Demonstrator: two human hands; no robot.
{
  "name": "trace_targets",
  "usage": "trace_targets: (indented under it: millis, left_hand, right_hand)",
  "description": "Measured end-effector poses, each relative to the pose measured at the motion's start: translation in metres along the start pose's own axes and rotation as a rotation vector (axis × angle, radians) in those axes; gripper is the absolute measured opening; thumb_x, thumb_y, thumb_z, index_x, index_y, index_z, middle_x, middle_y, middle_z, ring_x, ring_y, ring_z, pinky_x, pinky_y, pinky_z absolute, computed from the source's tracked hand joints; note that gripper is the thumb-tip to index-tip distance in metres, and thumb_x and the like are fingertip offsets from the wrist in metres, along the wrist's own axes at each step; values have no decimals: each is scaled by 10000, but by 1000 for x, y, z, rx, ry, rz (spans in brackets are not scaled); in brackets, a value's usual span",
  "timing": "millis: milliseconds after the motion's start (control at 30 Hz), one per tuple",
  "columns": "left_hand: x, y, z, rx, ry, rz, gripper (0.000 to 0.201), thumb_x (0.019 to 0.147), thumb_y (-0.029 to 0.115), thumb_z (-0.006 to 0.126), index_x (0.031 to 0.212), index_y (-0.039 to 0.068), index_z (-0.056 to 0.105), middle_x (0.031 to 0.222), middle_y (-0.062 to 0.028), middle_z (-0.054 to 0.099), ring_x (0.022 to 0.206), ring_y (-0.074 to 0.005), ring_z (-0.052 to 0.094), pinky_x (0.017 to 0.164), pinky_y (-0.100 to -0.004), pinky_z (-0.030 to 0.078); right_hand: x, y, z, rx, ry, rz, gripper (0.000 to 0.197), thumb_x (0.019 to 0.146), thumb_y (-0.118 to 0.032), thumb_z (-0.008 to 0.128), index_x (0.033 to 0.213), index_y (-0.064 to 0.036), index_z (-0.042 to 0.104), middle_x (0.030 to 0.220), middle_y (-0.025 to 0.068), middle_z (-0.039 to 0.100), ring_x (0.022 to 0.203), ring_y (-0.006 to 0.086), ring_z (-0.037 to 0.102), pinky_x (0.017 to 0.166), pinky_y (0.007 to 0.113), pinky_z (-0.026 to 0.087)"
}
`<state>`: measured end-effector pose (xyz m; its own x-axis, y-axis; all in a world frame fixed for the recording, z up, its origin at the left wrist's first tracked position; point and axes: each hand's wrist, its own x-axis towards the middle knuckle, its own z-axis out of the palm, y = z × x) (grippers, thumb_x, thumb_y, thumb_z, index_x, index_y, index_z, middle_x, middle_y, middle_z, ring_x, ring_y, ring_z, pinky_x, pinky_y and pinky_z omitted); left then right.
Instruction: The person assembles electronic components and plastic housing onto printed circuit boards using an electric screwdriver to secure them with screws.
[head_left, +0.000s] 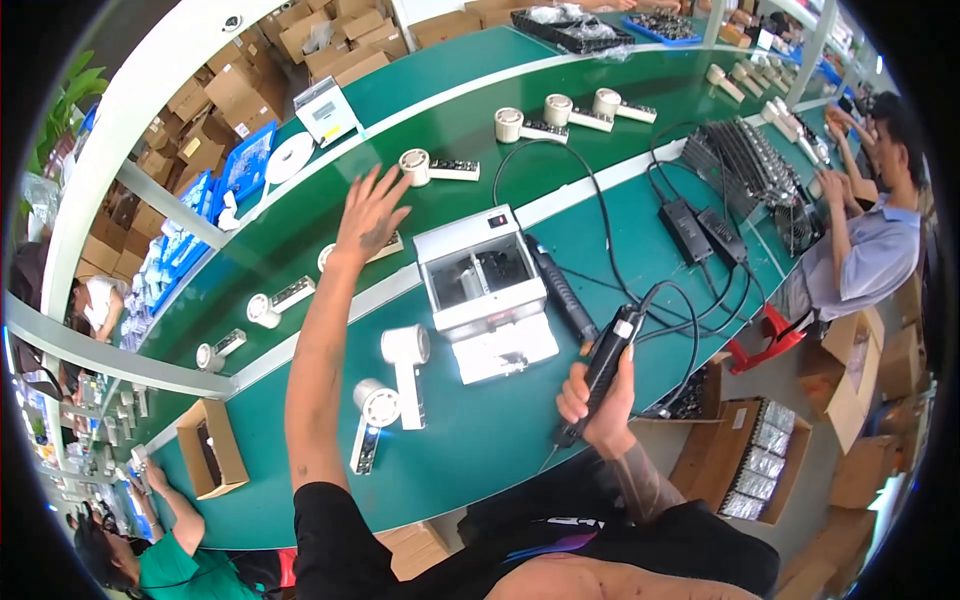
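Observation:
My left hand (pixel 371 217) is stretched over the green conveyor belt with its fingers spread, holding nothing. Just beyond its fingertips lies a cream handheld fan body (pixel 414 167) with an exposed circuit board in its handle. Another fan body (pixel 386 246) is partly covered by my left hand and wrist. My right hand (pixel 600 402) is wrapped round a black corded electric screwdriver (pixel 606 371), its thin bit tilted down toward the bench's front edge. Between my arms, two fan bodies rest on the green bench: one upper (pixel 404 346), one nearer (pixel 379 404) with its board showing.
A silver screw feeder box (pixel 478 272) stands mid-bench, a second black screwdriver (pixel 562 292) beside it. Cables run to black power adapters (pixel 685 231). A carton (pixel 213 450) sits at left. Several fan bodies line the belt. Co-workers sit at right (pixel 865 240) and lower left (pixel 165 560).

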<state>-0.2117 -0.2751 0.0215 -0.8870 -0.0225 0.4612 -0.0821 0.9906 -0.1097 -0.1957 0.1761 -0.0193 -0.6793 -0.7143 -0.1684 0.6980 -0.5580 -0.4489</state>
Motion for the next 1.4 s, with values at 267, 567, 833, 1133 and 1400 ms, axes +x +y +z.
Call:
trace_targets:
  millis: [267,567,833,1133,1400]
  left_hand:
    - [72,-20,58,-2,-170,163,388,997,185,574,1372,273,628,1172,-50,653,1160,-274,573,1099,-462,416]
    - [1,48,-106,-1101,130,-624,490,1008,151,628,1469,16,529,1388,-102,621,1150,-143,611,970,-286,492]
    - [-152,197,-211,-828,-193,-2,497,833,126,789,1296,-1,659,1081,-139,681,905,-318,651,793,-408,526]
    - [-198,257,-137,-137,-132,148,503,826,109,625,1328,107,649,1040,-81,602,958,-223,600,818,-414,477]
    - [-199,258,-129,-131,-152,128,487,840,118,610,1324,100,653,1047,-85,593,986,-220,585,858,-436,475]
  right_hand:
    - [-5,0,14,276,-11,239,605,1047,-624,357,1329,-105,488,701,33,448,512,131,401,506,298,368]
    - [14,-47,85,-129,-449,-325,729,992,-750,308,1350,-125,423,601,20,428,398,132,417,365,292,339]
    - [74,-4,127,-647,-577,-623,706,917,-391,748,1344,55,407,760,22,582,563,67,485,508,236,379]
    - [47,13,124,-798,-546,-530,610,914,-347,730,1277,52,445,808,68,618,604,69,514,559,245,428]
    - [25,9,114,-755,-377,-589,854,932,-685,569,1281,65,354,609,111,541,440,134,499,397,272,410]
